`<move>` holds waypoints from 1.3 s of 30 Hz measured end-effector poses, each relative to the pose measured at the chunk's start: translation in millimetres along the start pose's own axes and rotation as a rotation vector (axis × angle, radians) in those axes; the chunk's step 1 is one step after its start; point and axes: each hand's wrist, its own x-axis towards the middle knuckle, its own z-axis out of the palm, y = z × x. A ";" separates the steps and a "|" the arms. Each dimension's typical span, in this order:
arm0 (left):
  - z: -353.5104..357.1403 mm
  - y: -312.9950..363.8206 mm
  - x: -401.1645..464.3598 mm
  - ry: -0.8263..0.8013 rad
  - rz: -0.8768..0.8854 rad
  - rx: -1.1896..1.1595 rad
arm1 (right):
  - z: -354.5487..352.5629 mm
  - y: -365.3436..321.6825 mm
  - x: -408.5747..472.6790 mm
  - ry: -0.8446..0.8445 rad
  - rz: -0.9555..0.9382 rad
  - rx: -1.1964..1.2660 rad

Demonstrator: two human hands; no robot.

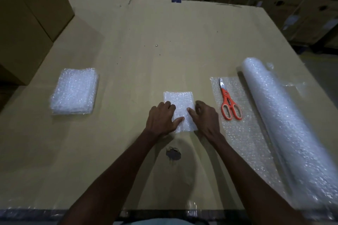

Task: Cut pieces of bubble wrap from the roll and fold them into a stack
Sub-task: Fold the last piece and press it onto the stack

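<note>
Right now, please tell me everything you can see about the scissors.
The scissors have orange handles with pale inner loops and short, shiny metal blades, which are closed. They lie flat on the loose sheet of bubble wrap unrolled from the roll, blades pointing away from the person, handles nearer. Neither hand touches them; the right hand is close beside them.

I find the desk (pixel 146 33) bare across the frame's centre and top; stack (pixel 75 91) blocks left, scissors (pixel 229 102) and roll (pixel 285 124) block right.
</note>
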 end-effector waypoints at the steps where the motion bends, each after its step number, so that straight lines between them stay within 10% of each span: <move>1: 1.1 2.6 -2.6 0.006 -0.039 -0.020 | 0.4 -5.4 -1.8 0.011 0.034 0.078; 11: -43.7 6.8 -14.4 0.025 -0.640 -0.281 | -18.6 -50.6 11.4 -0.136 0.038 0.661; 21: -117.6 -25.2 -10.4 0.064 -0.957 -1.418 | -50.0 -107.5 34.5 -0.436 0.029 1.178; 39: -162.4 -281.1 -41.0 0.161 -1.089 -1.131 | 115.8 -264.8 48.9 -0.480 0.239 0.853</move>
